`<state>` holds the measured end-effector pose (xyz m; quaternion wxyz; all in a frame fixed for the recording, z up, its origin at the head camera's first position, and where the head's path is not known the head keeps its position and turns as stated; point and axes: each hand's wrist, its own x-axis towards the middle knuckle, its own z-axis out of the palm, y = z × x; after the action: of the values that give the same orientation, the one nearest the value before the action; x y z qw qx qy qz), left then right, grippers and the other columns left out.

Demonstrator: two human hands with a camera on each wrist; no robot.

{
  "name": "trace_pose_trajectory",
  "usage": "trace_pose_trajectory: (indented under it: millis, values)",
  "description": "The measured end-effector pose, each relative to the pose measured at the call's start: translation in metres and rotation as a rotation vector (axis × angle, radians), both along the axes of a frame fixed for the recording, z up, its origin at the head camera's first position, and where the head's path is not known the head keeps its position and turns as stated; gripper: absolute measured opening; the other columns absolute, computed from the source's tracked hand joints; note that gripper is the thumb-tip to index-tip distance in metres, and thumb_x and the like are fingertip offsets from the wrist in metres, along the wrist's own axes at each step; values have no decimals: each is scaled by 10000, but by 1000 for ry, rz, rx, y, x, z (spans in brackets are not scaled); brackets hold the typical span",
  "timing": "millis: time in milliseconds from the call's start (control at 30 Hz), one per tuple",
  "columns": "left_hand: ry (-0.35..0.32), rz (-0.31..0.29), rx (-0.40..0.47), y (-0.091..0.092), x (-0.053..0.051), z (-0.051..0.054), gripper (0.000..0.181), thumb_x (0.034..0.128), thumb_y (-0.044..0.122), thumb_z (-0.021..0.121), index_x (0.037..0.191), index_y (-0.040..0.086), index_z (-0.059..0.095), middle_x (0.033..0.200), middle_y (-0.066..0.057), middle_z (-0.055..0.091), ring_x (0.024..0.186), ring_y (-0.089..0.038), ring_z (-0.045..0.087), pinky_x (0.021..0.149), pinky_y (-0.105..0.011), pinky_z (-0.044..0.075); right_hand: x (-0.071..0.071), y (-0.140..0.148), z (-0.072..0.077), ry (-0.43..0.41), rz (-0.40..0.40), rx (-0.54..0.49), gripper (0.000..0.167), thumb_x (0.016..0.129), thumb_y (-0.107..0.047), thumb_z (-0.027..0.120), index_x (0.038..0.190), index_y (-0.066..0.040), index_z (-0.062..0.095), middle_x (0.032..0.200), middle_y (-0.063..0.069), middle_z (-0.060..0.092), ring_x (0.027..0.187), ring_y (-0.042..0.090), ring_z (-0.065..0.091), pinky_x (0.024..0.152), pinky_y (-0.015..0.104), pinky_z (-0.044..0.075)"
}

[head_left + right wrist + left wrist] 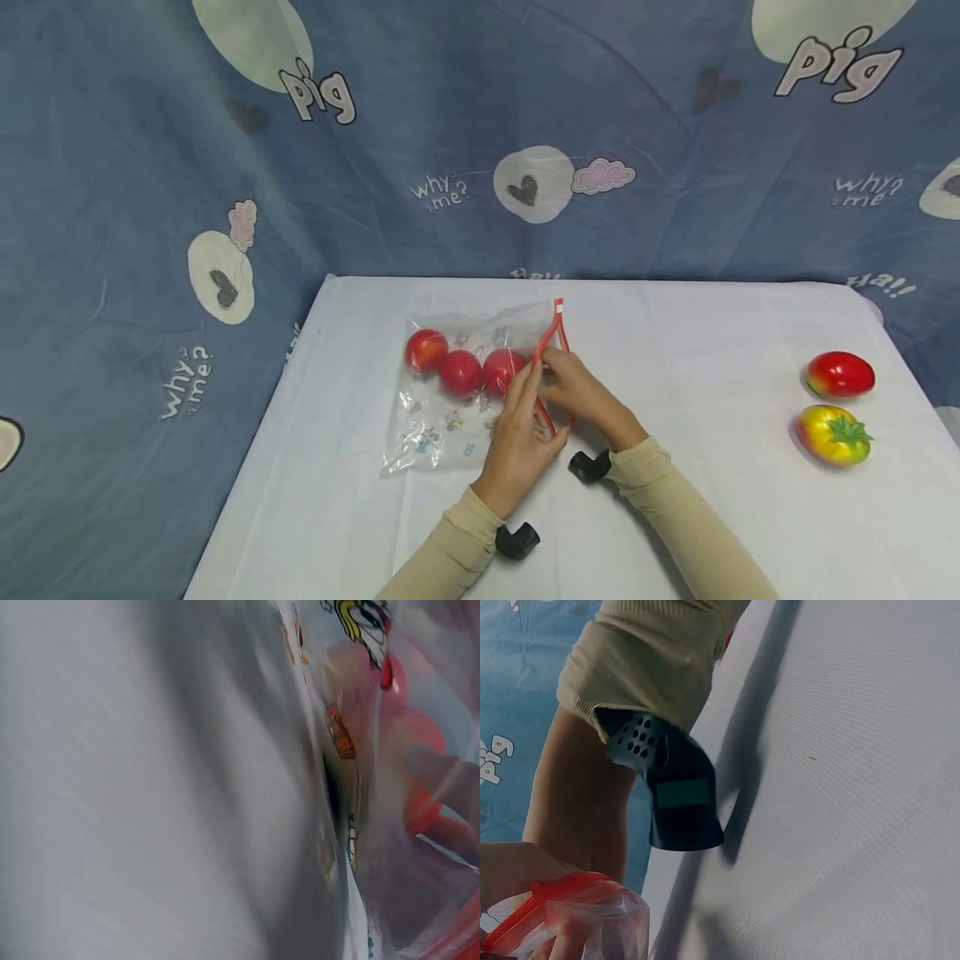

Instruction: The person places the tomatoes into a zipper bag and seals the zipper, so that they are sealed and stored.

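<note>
While the clear zip bag [450, 446] lay left of centre on the white-covered table [712, 517], three red balls [461, 374] showed inside it. Its red rim [577, 882] stood parted; the left hand [517, 450] gripped that rim, thumb near its lower end. At the mouth, the right hand [577, 387] had its fingertips behind the plastic; whether they held anything, I could not tell. I judged the step in hand to be work through the opening, with the next move calling for a steady left grip and a clean exit for the right fingers without snagging the rim. Well apart to the right sat an oval red fruit [841, 374] and, just beside it, a yellow fruit [833, 435] with a green leafy top. Beyond hung a blue printed curtain [420, 108].
</note>
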<state>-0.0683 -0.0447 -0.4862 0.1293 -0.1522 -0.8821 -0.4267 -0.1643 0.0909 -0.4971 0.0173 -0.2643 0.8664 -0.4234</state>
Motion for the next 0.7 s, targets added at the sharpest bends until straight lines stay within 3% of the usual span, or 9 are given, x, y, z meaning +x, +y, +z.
trace_pose_trajectory:
  millis: [67, 267, 367, 600, 700]
  values:
    - [2, 1, -6, 0, 0, 0, 1038, 761, 79, 909, 1619, 90, 324, 1608, -83, 410, 1156, -199, 601, 785, -232, 577, -3, -1, 1, 3, -6, 14, 268, 815, 24, 744, 1081, 29, 707, 1084, 191, 757, 1113, 381, 716, 972, 510, 582]
    - [1, -15, 14, 0, 0, 0, 1034, 755, 43, 902, 1616, 82, 329, 1595, -75, 423, 802, -159, 619, 623, -116, 501, -11, -3, 1, 52, -4, 31, 420, 849, -65, 765, 1262, -21, 705, 1152, 163, 761, 1119, 346, 718, 962, 491, 582]
    - [-2, -21, 21, 0, 0, -1, 1029, 755, 30, 896, 1614, 79, 331, 1591, -74, 424, 733, -158, 620, 603, -78, 471, -14, -6, 2, 68, -5, 31, 468, 868, -111, 770, 1325, -56, 684, 1205, 153, 747, 1148, 339, 702, 977, 501, 564]
    - [-39, -18, 32, 0, 1, -1, 1018, 770, 44, 891, 1618, 95, 331, 1600, -82, 411, 735, -158, 624, 596, -80, 491, -19, -12, 4, 66, 12, 50, 528, 896, -130, 758, 1406, -68, 635, 1337, 165, 694, 1280, 351, 630, 1074, 532, 504]
    - [-43, -16, 30, 0, 1, 0, 1023, 771, 56, 894, 1621, 101, 326, 1610, -87, 405, 844, -174, 642, 602, -80, 497, -20, -13, 5, 87, 19, 37, 540, 883, -126, 775, 1399, -55, 634, 1338, 190, 684, 1301, 380, 609, 1089, 549, 491]
